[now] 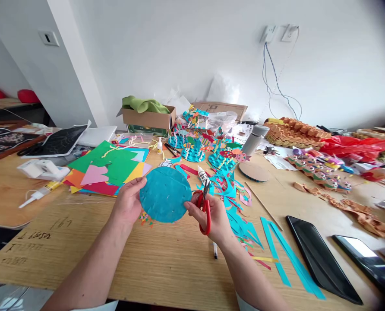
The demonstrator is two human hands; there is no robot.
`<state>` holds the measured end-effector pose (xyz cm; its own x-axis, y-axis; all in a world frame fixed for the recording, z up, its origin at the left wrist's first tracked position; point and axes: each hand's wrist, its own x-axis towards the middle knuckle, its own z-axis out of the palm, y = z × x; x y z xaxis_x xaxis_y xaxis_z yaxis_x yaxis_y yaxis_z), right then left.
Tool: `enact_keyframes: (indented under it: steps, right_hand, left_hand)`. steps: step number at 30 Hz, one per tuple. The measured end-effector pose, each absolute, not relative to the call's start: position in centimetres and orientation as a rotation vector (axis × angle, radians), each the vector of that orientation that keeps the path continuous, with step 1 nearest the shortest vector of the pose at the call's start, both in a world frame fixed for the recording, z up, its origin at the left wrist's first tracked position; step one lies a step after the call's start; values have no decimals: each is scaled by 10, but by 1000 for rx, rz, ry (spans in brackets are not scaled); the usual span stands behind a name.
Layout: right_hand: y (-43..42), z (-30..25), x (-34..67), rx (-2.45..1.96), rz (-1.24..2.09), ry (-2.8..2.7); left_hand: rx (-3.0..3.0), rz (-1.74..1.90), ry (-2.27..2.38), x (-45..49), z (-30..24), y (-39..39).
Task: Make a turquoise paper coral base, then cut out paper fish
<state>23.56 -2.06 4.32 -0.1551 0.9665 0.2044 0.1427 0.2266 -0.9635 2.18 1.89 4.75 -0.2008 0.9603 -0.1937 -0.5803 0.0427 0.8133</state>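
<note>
A round teal paper disc is held up over the wooden table between both hands. My left hand grips its left edge, thumb on top. My right hand pinches the disc's right edge while red-handled scissors hang from its fingers, blades pointing up and closed. Teal paper scraps lie just right of my right hand. A pen sits on the table under my right wrist.
Coloured paper sheets and a glue bottle lie at left. A cardboard box, teal paper crafts and a grey flask stand behind. Two black trays and teal strips lie at right.
</note>
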Motion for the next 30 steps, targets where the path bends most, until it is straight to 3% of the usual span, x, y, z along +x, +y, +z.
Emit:
enact_keyframes:
  steps: [5, 9, 14, 22, 25, 30]
  right_hand:
    - [-23, 42, 242, -1028, 444, -1615]
    - [-24, 43, 250, -896, -138, -1776]
    - [-24, 43, 254, -820, -392, -1974]
    - [-25, 41, 252, -815, -378, -2076]
    - [-23, 42, 252, -906, -132, -1868]
    - [-22, 47, 255, -1066, 526, -1596]
  left_hand:
    - [884, 1648, 996, 19, 37, 22]
    - [1567, 1914, 1258, 17, 38, 13]
    - [2532, 2034, 1290, 26, 44, -8]
    - [2804, 1905, 1219, 37, 48, -20]
    - [2433, 1898, 1287, 32, 47, -15]
    - [1323, 1832, 1148, 17, 43, 7]
